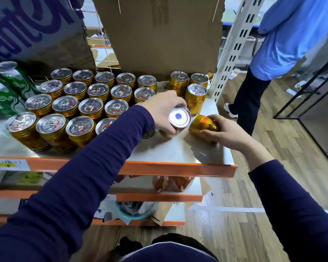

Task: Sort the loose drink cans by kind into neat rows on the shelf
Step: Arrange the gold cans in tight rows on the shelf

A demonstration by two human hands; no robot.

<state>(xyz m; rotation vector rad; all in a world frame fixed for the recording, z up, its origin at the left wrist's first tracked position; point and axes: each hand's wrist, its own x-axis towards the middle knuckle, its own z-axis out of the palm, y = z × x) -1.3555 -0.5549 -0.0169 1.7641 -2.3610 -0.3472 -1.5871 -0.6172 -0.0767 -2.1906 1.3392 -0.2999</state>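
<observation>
Holding one gold can [179, 118] tilted with its base toward us, our left hand [162, 108] wraps it from above, just right of the standing gold rows [80, 104] on the white shelf [170, 152]. Our right hand [225, 132] clasps a second gold can [203, 124] lying on its side, further right of those rows.

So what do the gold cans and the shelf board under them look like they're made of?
Gold cans: metal by the look, with shiny silver pull-tab lids and ribbed, glossy gold-printed walls. Shelf board: smooth matt white, perhaps painted metal or laminate; its orange front edge is glossy.
</observation>
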